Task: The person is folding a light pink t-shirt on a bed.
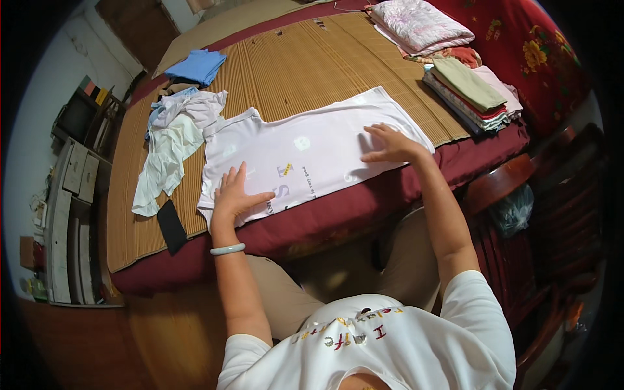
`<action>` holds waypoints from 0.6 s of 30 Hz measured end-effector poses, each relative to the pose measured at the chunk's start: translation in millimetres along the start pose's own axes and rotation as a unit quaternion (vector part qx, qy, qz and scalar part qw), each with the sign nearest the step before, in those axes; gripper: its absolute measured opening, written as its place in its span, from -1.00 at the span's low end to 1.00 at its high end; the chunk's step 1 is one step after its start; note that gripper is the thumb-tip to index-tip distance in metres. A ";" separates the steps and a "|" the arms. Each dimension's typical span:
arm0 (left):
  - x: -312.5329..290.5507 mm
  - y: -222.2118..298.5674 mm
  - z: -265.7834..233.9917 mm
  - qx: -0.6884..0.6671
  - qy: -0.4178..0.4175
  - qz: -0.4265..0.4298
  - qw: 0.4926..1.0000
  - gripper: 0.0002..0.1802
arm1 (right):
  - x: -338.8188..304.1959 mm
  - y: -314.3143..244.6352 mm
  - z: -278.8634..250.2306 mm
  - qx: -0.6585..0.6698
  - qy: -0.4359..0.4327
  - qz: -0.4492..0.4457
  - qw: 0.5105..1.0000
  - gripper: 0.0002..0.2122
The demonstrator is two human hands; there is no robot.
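Observation:
A pale lilac printed garment [325,136], which looks like a shirt, lies spread flat across the near edge of a bamboo mat [305,58]. My left hand [237,193] rests on its left part with the fingers spread. Toward the garment's right end, my right hand [392,144] is also open, its fingers apart over the cloth. Neither hand grips anything. Part of the garment's near side hangs over the dark red bed cover [312,224].
Crumpled white clothes [170,156] lie at the left, with folded blue cloth [197,67] beyond. A black phone-like slab [171,226] sits near the mat's edge. Folded clothes [471,91] and a quilt [419,26] are stacked at the right. A wooden chair [500,185] stands near right.

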State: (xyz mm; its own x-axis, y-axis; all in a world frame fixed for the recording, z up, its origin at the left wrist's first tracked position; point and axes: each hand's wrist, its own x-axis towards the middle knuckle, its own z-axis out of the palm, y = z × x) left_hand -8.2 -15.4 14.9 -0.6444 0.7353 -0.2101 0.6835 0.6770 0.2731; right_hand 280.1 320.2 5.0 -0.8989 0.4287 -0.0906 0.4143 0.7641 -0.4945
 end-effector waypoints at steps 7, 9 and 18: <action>13.3 62.0 20.0 0.039 0.108 0.082 0.990 -0.14 | 46.2 -101.3 86.1 -0.083 0.108 -0.162 0.977 -0.43; 24.6 62.5 32.5 0.052 0.085 0.091 0.991 -0.14 | 56.6 -116.5 99.5 -0.085 0.088 -0.229 0.966 -0.47; 33.8 21.7 16.7 0.064 0.091 -0.048 0.993 -0.12 | 96.3 -46.0 70.1 -0.129 0.159 -0.009 0.979 -0.36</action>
State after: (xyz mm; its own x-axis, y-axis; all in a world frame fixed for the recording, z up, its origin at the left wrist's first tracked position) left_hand -9.4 24.8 -1.9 -0.7520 0.6570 -0.0540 0.6464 0.7510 0.1350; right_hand 164.5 292.5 -41.6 -0.8337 0.5104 0.2109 0.4572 0.8520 -0.2549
